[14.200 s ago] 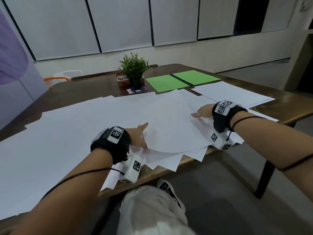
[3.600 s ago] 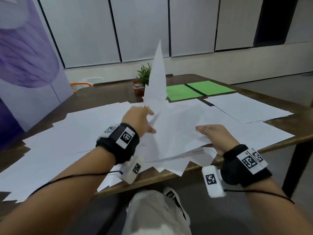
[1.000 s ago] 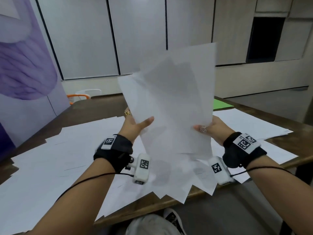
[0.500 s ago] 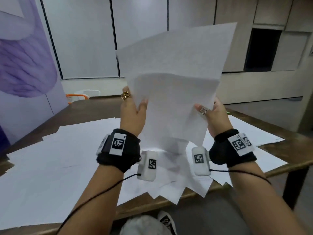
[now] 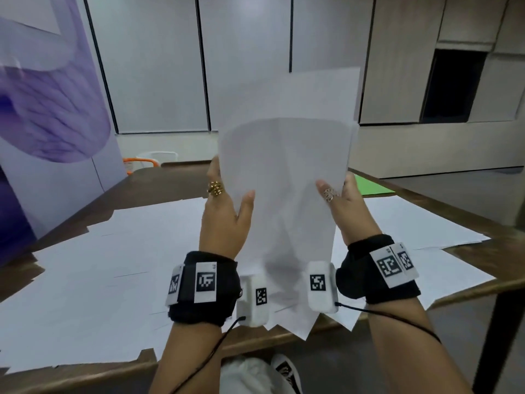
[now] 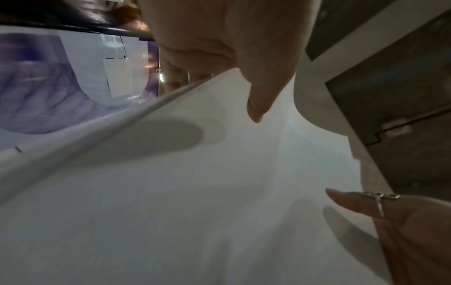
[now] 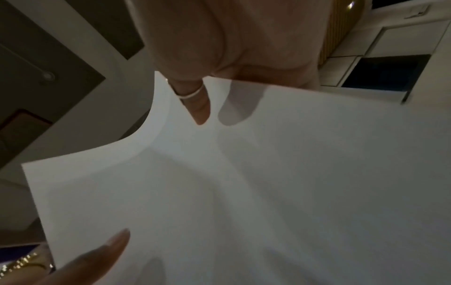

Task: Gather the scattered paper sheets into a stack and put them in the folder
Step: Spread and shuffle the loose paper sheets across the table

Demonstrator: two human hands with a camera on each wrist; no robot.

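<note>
Two hands hold our gathered bundle upright above the near edge of the desk (image 5: 480, 285). Our left hand (image 5: 224, 220) grasps the left edge of the paper stack (image 5: 287, 194), thumb across the front face and the other digits behind; our right hand (image 5: 350, 211) grasps the right edge in the same way, thumb in front. Between the hands the stack stands on end, its long axis running up and down, the top edge pointing toward the ceiling and the bottom edge hanging down between our wrists. It is not yet square: a taller sheet rises behind and to the right of the front one, and the faces bow slightly.

We judge the step in hand to be squaring up the collected bundle. Many loose sheets (image 5: 113, 280) lie spread on the desk to the left of our left hand and beyond our right, so the gathering looks only partly done. The green folder (image 5: 369, 187) shows just beyond our right hand, at the far side of the desk, mostly hidden by the stack.

Next we would probably tap the bottom edge on the desk to even the edges, then collect the remaining sheets before carrying the stack to the folder.
</note>
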